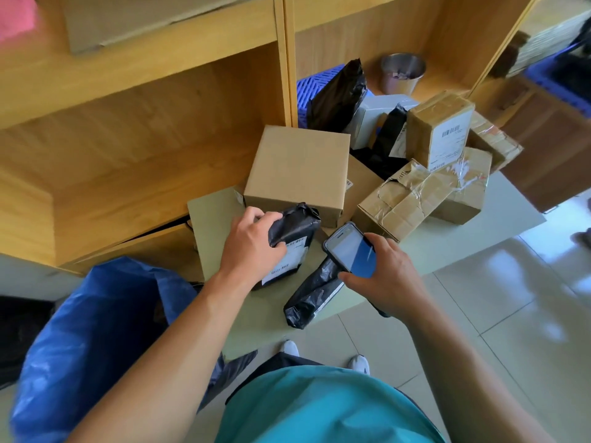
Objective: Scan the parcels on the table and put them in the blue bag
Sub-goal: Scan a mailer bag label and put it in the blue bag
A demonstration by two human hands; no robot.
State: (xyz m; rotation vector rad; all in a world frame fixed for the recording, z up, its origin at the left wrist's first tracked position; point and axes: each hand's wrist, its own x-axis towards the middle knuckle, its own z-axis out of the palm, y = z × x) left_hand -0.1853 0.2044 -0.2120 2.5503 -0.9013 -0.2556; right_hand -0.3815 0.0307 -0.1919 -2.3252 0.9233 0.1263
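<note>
One black plastic-wrapped parcel (292, 243), white label showing, gripped by left hand (252, 243).

Bright, even daylight fills the scene, strongest at the right, where the glossy floor tiles (524, 282) carry pale glare patches. Shadows are soft and short; the deep wooden shelves (128, 148) darken toward their inner corners. Wide-angle distortion bends the shelf uprights and stretches the forearms at the bottom edge. The top left corner, with a pink smear (16, 17), is blurred, and the far right edge is soft. Parcel labels near the table's (499, 215) middle stay fairly sharp, though their print is unreadable
</note>
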